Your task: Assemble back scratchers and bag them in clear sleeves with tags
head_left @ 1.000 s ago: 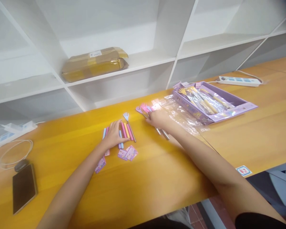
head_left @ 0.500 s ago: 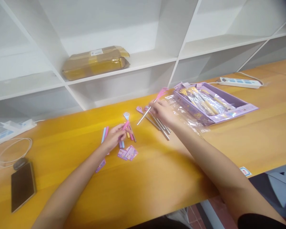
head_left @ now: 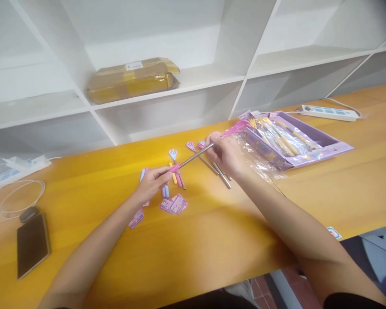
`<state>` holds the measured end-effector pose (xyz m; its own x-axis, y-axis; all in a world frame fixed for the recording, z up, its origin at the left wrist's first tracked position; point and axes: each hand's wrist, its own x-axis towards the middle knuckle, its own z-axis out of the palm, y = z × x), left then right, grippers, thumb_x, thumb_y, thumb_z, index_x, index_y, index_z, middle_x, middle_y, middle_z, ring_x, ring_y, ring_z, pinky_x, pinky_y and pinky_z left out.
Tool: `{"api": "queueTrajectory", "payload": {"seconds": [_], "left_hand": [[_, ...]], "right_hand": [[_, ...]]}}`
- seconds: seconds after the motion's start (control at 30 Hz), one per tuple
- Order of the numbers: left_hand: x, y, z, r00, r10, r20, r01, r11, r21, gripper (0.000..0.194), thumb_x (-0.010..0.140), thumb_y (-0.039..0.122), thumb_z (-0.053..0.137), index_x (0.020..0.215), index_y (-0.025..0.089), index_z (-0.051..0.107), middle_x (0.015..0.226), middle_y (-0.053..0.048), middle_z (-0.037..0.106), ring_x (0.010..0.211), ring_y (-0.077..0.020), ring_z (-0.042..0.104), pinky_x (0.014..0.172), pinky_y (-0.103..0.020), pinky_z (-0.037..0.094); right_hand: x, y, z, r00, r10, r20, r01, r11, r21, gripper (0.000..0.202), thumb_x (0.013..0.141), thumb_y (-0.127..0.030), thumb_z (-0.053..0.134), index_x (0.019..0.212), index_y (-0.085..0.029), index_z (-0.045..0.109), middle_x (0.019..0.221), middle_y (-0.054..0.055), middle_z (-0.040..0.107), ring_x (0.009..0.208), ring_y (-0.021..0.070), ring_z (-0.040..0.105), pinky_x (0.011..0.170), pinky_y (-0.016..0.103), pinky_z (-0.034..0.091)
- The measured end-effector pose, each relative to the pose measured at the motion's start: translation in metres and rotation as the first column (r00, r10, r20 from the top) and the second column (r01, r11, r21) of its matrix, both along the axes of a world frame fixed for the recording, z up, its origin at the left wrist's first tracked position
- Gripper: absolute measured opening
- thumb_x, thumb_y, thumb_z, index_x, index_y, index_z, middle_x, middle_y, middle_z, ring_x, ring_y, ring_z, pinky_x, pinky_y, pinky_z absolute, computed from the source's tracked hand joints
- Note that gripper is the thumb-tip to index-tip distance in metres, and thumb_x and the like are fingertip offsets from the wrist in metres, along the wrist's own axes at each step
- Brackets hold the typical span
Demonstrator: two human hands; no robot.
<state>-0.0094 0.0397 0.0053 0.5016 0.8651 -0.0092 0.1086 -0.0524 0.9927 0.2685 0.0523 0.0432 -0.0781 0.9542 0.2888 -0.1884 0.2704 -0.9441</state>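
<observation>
Pink-headed rod blocks between hands; nearer tabletop lies open.

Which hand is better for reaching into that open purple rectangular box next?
Probably the right hand: it's nearer the open purple rectangular box, gripping the pink-clawed silver metal rod. The left hand, holding a slim pink handle, is farther away. Both are busy, so either would need freeing first.

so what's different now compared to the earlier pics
The left hand has picked a pink handle up off the table, and the right hand has lifted a pink-headed back scratcher. The two have come together, metal rod end meeting handle; how far in, I can't tell. The blue-headed back scratcher, printed cards, purple box and smartphone stayed put.
</observation>
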Motion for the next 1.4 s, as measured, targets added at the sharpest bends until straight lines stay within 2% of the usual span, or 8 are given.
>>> {"api": "queueTrajectory", "payload": {"seconds": [0.3, 0.57, 0.67, 0.77, 0.87, 1.0, 1.23, 1.4], "left_hand": [[-0.004, -0.004, 0.013, 0.986, 0.094, -0.138, -0.059, 0.97, 0.238, 0.036, 0.101, 0.048, 0.066, 0.118, 0.023, 0.085, 0.095, -0.004, 0.073, 0.08, -0.0162, 0.056, 0.072, -0.027, 0.042], [-0.008, -0.016, 0.038, 0.894, 0.309, -0.326, -0.085, 0.83, 0.552, 0.028, 0.1, 0.034, 0.064, 0.108, 0.023, 0.088, 0.079, -0.001, 0.061, 0.068, -0.013, 0.051, 0.063, -0.027, 0.036], [-0.01, -0.018, 0.041, 0.89, 0.355, -0.287, -0.066, 0.722, 0.688, 0.027, 0.1, 0.026, 0.064, 0.112, 0.024, 0.087, 0.077, 0.0, 0.063, 0.066, -0.0113, 0.052, 0.062, -0.026, 0.038], [-0.014, -0.024, 0.05, 0.905, 0.378, -0.195, -0.031, 0.515, 0.857, 0.028, 0.098, 0.017, 0.064, 0.113, 0.025, 0.086, 0.075, 0.002, 0.064, 0.062, -0.0091, 0.051, 0.06, -0.024, 0.042], [-0.022, -0.035, 0.07, 0.896, 0.43, -0.109, -0.026, 0.297, 0.955, 0.03, 0.093, 0.01, 0.066, 0.112, 0.025, 0.084, 0.077, 0.003, 0.069, 0.06, -0.0083, 0.054, 0.056, -0.022, 0.044], [-0.04, -0.055, 0.102, 0.839, 0.543, -0.025, -0.045, 0.116, 0.992, 0.033, 0.086, 0.005, 0.07, 0.109, 0.025, 0.082, 0.082, 0.002, 0.075, 0.058, -0.0083, 0.057, 0.053, -0.022, 0.047], [-0.066, -0.075, 0.13, 0.833, 0.551, 0.046, -0.012, -0.065, 0.998, 0.039, 0.08, -0.001, 0.07, 0.108, 0.025, 0.079, 0.081, 0.003, 0.076, 0.063, -0.0092, 0.065, 0.053, -0.022, 0.051], [-0.066, -0.077, 0.13, 0.826, 0.564, 0.024, 0.007, -0.052, 0.999, 0.035, 0.081, 0.001, 0.07, 0.107, 0.024, 0.079, 0.079, 0.003, 0.076, 0.062, -0.0094, 0.066, 0.055, -0.021, 0.052]], "right_hand": [[-0.003, -0.002, 0.0, 0.993, 0.002, -0.115, 0.002, 0.999, 0.036, 0.038, 0.095, -0.06, 0.069, 0.082, -0.026, 0.06, 0.05, -0.008, 0.033, 0.045, 0.011, 0.023, 0.048, 0.026, 0.019], [-0.007, -0.011, -0.003, 0.993, 0.041, -0.113, -0.031, 0.996, 0.085, 0.03, 0.1, -0.052, 0.064, 0.086, -0.025, 0.063, 0.052, -0.007, 0.036, 0.046, 0.0117, 0.024, 0.049, 0.026, 0.02], [-0.008, -0.015, -0.004, 0.992, 0.064, -0.11, -0.052, 0.993, 0.111, 0.032, 0.101, -0.054, 0.066, 0.086, -0.026, 0.063, 0.054, -0.007, 0.038, 0.047, 0.0115, 0.026, 0.049, 0.026, 0.022], [-0.015, -0.022, 0.004, 0.981, 0.111, -0.156, -0.083, 0.981, 0.178, 0.033, 0.101, -0.054, 0.065, 0.085, -0.025, 0.063, 0.053, -0.008, 0.037, 0.045, 0.0111, 0.026, 0.048, 0.026, 0.022], [-0.031, -0.033, 0.023, 0.961, 0.172, -0.218, -0.108, 0.954, 0.279, 0.03, 0.105, -0.047, 0.061, 0.086, -0.025, 0.065, 0.052, -0.008, 0.037, 0.044, 0.011, 0.024, 0.047, 0.026, 0.021], [-0.054, -0.046, 0.057, 0.967, 0.177, -0.184, -0.092, 0.914, 0.395, 0.031, 0.108, -0.045, 0.059, 0.086, -0.024, 0.065, 0.053, -0.006, 0.042, 0.045, 0.0119, 0.03, 0.049, 0.028, 0.024], [-0.065, -0.05, 0.09, 0.893, 0.438, -0.106, -0.36, 0.834, 0.419, 0.031, 0.113, -0.038, 0.054, 0.094, -0.021, 0.07, 0.062, -0.004, 0.05, 0.046, 0.0097, 0.038, 0.048, 0.026, 0.026], [-0.063, -0.052, 0.084, 0.857, 0.51, -0.071, -0.447, 0.806, 0.389, 0.036, 0.115, -0.038, 0.05, 0.095, -0.019, 0.074, 0.066, -0.003, 0.051, 0.049, 0.0089, 0.041, 0.049, 0.026, 0.029]]}}
